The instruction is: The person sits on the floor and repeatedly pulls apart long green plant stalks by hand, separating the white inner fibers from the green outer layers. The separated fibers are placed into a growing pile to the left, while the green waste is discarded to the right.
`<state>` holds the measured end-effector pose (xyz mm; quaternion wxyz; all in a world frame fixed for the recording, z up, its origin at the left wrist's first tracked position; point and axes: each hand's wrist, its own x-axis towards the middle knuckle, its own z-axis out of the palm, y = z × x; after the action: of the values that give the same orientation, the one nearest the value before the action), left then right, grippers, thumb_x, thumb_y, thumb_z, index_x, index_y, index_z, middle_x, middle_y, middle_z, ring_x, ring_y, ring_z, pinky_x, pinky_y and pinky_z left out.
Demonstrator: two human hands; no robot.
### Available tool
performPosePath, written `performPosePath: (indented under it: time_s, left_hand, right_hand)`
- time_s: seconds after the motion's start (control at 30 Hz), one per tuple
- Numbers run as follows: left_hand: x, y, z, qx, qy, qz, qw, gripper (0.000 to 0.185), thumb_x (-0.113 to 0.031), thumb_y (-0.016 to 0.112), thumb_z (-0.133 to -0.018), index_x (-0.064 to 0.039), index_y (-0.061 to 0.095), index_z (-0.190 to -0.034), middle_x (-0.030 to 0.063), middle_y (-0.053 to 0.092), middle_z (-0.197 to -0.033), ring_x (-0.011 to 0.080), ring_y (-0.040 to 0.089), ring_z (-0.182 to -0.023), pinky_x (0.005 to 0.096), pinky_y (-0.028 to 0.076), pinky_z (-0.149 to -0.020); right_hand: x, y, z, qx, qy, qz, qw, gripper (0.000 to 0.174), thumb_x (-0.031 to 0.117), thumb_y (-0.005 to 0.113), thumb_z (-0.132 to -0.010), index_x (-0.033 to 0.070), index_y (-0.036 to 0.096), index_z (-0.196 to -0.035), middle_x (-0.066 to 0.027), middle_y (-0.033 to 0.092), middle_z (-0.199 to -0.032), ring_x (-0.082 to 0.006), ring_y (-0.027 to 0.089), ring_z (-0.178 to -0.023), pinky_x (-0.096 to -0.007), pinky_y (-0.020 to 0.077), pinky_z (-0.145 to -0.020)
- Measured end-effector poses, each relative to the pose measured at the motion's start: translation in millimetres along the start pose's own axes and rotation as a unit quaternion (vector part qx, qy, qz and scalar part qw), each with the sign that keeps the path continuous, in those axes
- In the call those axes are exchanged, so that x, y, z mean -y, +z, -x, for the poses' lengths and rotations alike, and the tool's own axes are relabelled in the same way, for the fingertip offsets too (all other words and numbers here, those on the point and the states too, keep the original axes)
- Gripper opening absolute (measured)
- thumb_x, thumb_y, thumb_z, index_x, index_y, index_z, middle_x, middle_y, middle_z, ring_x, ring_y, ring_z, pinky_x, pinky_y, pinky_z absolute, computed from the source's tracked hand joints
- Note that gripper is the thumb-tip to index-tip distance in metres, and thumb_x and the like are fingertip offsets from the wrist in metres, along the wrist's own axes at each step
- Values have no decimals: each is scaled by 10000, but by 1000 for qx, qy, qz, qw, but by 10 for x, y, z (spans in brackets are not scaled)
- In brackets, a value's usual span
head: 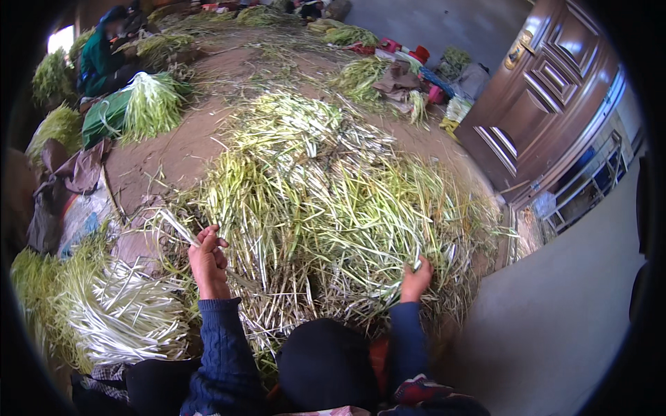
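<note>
My left hand (209,262) is raised over the left edge of the heap, gripping a few pale stalks (179,227) whose thin leaves trail to the left. At the heap's right side, my right hand (417,280) pinches some green-white leafy stalks (416,264) between thumb and fingers. Before my knees spreads a large heap of long leafy stalks (312,208), resembling chives or garlic shoots, green and yellow on top with brown, dry bits mixed in. Left of my left arm lies a neater pile of white stalks (130,317) with yellow-green leaf ends.
A wooden door (541,93) stands ajar at the right, by a pale wall (551,322). Across the earth floor (171,161), a person in green (101,57) sits near a stalk bundle (151,106) on a green block. Sacks (398,83) and other bundles lie farther back.
</note>
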<state>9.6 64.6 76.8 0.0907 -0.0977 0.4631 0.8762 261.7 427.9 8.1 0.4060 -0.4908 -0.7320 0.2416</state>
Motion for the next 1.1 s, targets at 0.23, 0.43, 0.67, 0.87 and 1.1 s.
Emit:
performPosePath:
  time_s: [0.23, 0.43, 0.67, 0.87, 1.1]
  left_hand:
    - [242, 95, 44, 14, -30, -52, 998, 144, -151, 556, -845, -47, 591, -938, 32, 527, -584, 17, 265, -338, 173, 166, -316]
    - [376, 155, 47, 40, -45, -79, 995, 140, -149, 544, -863, -40, 597, -933, 35, 540, -575, 21, 271, -328, 176, 176, -302]
    - [387, -42, -29, 14, -45, -72, 996, 143, -134, 504, -874, -40, 577, -955, 21, 530, -590, 27, 255, -337, 186, 158, -312]
    - [363, 79, 68, 4, -64, -46, 997, 130, -97, 516, -861, -23, 582, -945, 42, 541, -567, 25, 276, -325, 175, 168, -303]
    - [402, 251, 151, 11, -81, -48, 995, 116, -101, 513, -862, -31, 580, -927, 38, 544, -563, 29, 272, -320, 182, 170, -303]
  right_hand:
    - [1093, 682, 760, 276, -10, -148, 950, 356, 11, 605, -737, 60, 530, -1082, -149, 586, -880, -261, 572, -797, -361, 461, -644]
    - [1058, 1446, 1469, 532, -299, 193, 768, 523, 318, 571, -828, 129, 353, -1265, -184, 561, -1018, -356, 583, -865, -467, 456, -722]
    - [576, 1383, 1337, 406, -226, -22, 885, 128, 122, 632, -754, 46, 556, -824, -159, 599, -739, -327, 585, -676, -388, 456, -594]
    - [643, 714, 690, 197, -26, -295, 935, 179, -94, 593, -742, 20, 545, -871, -64, 610, -715, -127, 571, -610, -236, 457, -549]
    - [241, 675, 523, 287, -12, 68, 956, 425, -60, 624, -714, 72, 504, -1099, -144, 615, -877, -269, 607, -737, -345, 482, -668]
